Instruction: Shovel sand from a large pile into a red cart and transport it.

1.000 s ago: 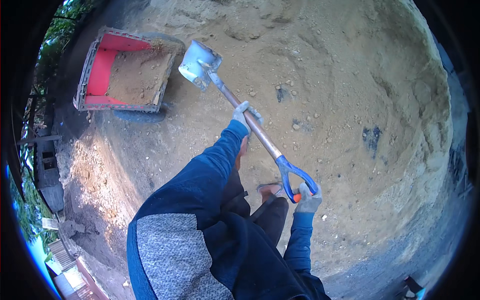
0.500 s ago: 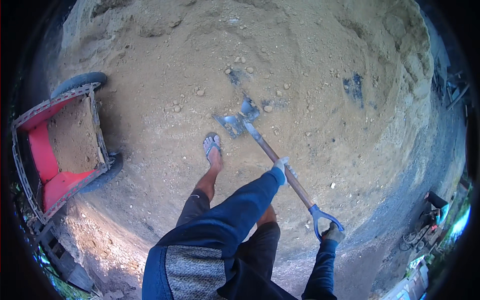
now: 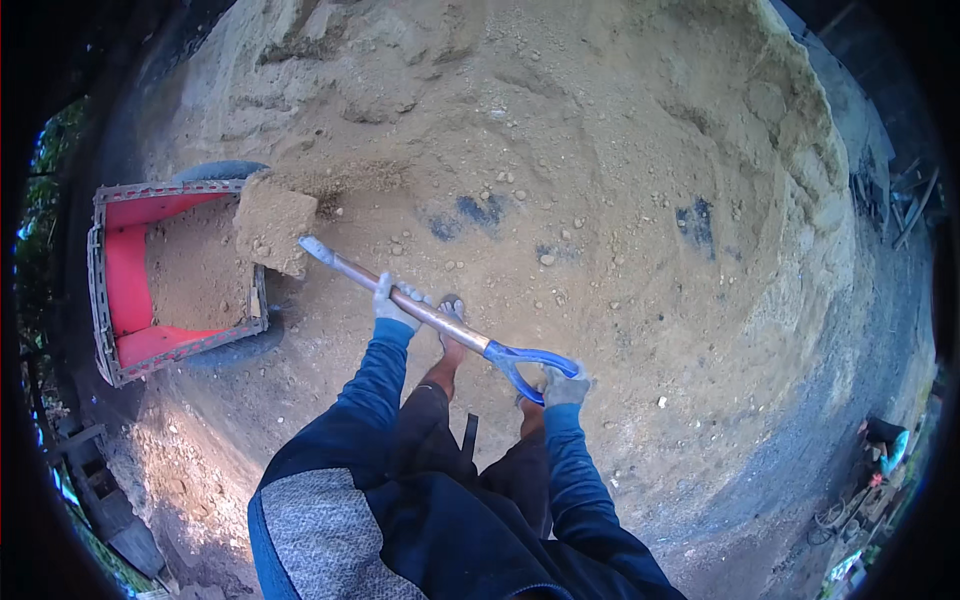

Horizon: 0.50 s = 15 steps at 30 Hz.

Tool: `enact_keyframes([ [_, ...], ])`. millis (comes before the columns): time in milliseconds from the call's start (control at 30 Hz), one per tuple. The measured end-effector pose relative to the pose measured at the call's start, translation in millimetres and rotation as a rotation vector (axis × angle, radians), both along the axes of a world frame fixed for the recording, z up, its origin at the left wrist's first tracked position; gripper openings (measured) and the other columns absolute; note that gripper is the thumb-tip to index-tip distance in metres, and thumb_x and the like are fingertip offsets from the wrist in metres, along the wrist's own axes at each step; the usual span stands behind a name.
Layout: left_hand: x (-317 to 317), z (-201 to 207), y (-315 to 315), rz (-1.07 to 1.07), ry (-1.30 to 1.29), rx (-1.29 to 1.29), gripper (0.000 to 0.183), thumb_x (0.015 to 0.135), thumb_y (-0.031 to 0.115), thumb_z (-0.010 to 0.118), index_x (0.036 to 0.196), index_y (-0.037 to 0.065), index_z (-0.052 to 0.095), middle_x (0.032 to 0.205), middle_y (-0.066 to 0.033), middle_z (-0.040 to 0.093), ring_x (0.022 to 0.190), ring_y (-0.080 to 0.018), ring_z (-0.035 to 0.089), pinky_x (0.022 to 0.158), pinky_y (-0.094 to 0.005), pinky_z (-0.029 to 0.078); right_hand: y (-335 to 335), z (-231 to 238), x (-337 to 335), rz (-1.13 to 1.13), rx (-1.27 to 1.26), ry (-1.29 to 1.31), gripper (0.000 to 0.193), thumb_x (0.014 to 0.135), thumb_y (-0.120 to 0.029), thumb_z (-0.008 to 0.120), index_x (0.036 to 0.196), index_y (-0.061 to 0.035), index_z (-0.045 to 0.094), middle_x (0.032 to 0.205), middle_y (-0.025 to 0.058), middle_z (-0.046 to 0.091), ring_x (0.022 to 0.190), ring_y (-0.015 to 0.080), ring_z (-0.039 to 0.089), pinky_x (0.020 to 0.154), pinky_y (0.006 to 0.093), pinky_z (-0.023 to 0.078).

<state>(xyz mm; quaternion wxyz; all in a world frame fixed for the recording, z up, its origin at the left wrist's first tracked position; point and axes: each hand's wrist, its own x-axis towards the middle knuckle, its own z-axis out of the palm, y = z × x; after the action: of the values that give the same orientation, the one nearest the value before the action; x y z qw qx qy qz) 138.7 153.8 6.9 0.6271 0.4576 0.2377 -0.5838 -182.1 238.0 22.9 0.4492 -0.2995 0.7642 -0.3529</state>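
Note:
A shovel point(image 3: 455, 330) with a wooden shaft and a blue D-shaped handle slants across in front of me. Wrapped round the middle of the shaft is my gloved left hand point(image 3: 397, 300). My gloved right hand point(image 3: 567, 385) grips the D-handle. Brown soil point(image 3: 275, 222) heaped on the blade hides most of it, and some grains spill off to the right. The loaded blade is over the near side of a red-lined cart point(image 3: 127, 275), which holds more soil point(image 3: 195, 265).
A large bank of sandy soil point(image 3: 600, 120) rises ahead, with loose stones around its foot. The cart's wheel point(image 3: 225, 170) shows beyond its far corner. My foot point(image 3: 452, 308) stands below the shaft. Dark and teal clutter point(image 3: 885, 445) lies at the right rim.
The shovel has swung up and left from the ground to the cart, now loaded with soil. Both hands moved left with it, keeping their grip. The cart appears further right in view.

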Motion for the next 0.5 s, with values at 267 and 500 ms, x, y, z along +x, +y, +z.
enact_keyframes([
  [267,69.6,123.8,2.8,-0.105,-0.264,-0.11,0.048,0.072,0.055,0.059,0.07,0.007,0.051,0.063,-0.008,0.052,0.061,-0.0279,0.052,0.065,-0.0455,0.044,-51.8,193.0,68.0,0.567,-0.463,-0.141,0.034,0.066,-0.019,0.073,0.089,0.0002,0.058,0.077,0.0096,0.063,0.072,0.0171,0.062,0.065,0.0285,0.049],
  [500,-210.4,-80.7,29.3,-0.372,0.358,0.304,0.033,0.08,0.037,0.058,0.059,0.015,0.043,0.051,-0.0052,0.045,0.05,-0.0287,0.048,0.062,-0.0516,0.044,111.7,28.9,-147.7,-0.512,0.376,0.079,0.012,0.074,-0.002,0.063,0.076,0.0015,0.052,0.053,0.0096,0.052,0.034,0.018,0.046,0.03,0.0318,0.039],
])
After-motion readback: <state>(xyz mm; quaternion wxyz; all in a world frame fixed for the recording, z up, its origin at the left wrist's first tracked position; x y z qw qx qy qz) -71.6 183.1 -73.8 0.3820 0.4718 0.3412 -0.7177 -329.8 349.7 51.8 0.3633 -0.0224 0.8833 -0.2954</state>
